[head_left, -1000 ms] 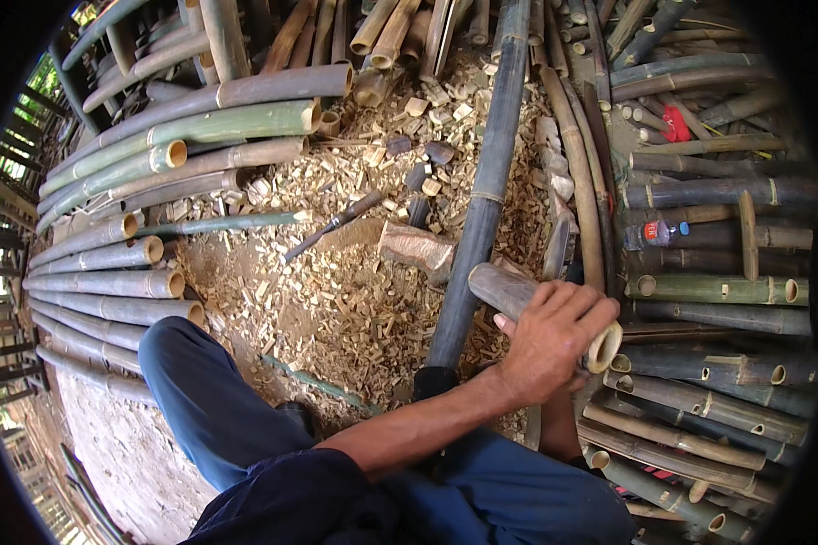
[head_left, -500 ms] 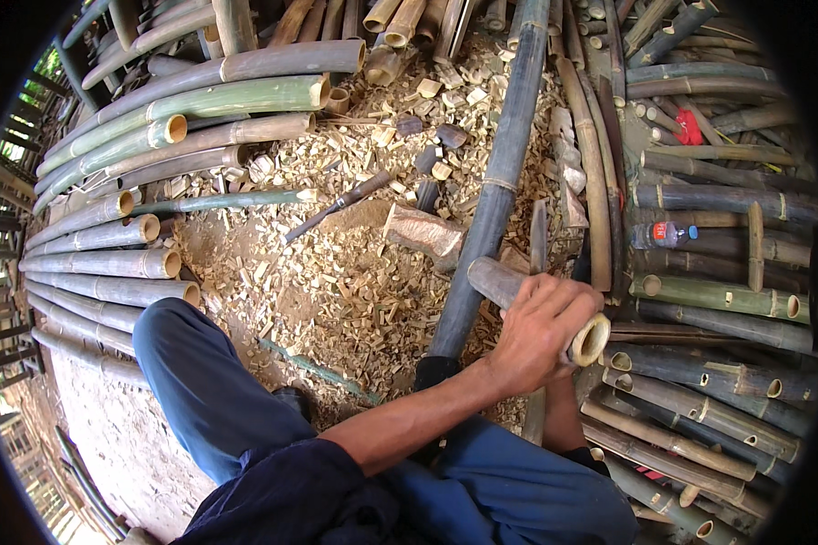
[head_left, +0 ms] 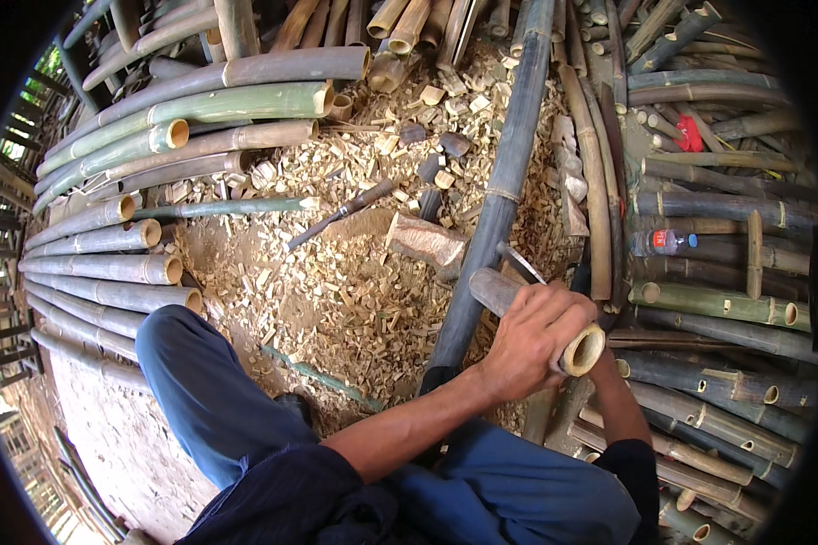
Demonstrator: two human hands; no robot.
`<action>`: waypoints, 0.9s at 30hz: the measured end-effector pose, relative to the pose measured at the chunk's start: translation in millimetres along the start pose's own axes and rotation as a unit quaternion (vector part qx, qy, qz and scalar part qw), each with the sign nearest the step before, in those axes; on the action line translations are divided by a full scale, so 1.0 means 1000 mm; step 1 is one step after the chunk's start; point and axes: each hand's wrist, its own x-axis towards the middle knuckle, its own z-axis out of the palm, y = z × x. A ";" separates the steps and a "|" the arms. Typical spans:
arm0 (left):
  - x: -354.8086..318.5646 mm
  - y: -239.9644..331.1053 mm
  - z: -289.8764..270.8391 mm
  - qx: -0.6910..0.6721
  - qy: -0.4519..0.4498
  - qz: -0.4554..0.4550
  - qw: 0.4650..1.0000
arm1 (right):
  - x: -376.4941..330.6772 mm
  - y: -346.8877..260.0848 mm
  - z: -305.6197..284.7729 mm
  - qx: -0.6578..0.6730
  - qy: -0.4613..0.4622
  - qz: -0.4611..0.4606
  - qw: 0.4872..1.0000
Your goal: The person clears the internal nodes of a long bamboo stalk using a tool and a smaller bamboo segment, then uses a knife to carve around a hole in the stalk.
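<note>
- My left hand [head_left: 538, 331] is clamped on one tube [head_left: 494, 291], near, its far end by one pole [head_left: 494, 218].
- My one right forearm [head_left: 620, 400] reaches behind; its hand's grip I cannot tell.
- One blade [head_left: 522, 264] just beyond the tube.
- One log [head_left: 425, 245], left.
- One bottle [head_left: 662, 242], right.

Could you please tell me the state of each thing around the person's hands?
Left hand: closed around the tube
Right forearm: reaching behind the tube, its hand hidden
Tube: gripped, near end open and hollow
Blade: bare, partly hidden
Pole: slanting across, unsplit where visible
Block: lying down, pale face rough
Rod: lying on chips
Chips: loose, scattered
Bottle: on its side, capped
</note>
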 end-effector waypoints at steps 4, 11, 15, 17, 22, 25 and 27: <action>-0.002 -0.007 0.000 0.007 0.009 0.012 1.000 | 0.010 -0.013 -0.009 -0.237 -0.032 -0.055 0.969; -0.055 0.000 -0.007 0.013 -0.052 0.081 0.995 | -0.007 -0.003 -0.061 -0.398 -0.127 0.147 0.896; -0.084 0.006 -0.019 0.021 -0.116 0.085 0.989 | 0.028 -0.031 -0.065 -0.293 -0.155 0.190 0.924; -0.082 0.007 -0.019 0.018 -0.127 0.080 0.989 | 0.038 -0.036 -0.062 -0.295 -0.156 0.158 0.929; -0.079 0.006 -0.015 0.025 -0.134 0.095 0.986 | 0.045 -0.035 -0.048 -0.379 -0.182 0.118 0.900; -0.087 0.004 -0.014 0.034 -0.140 0.095 0.985 | 0.024 -0.042 -0.053 -0.485 -0.245 0.134 0.829; -0.092 0.003 -0.018 0.034 -0.138 0.097 0.985 | -0.014 -0.023 -0.058 -0.508 -0.304 0.175 0.787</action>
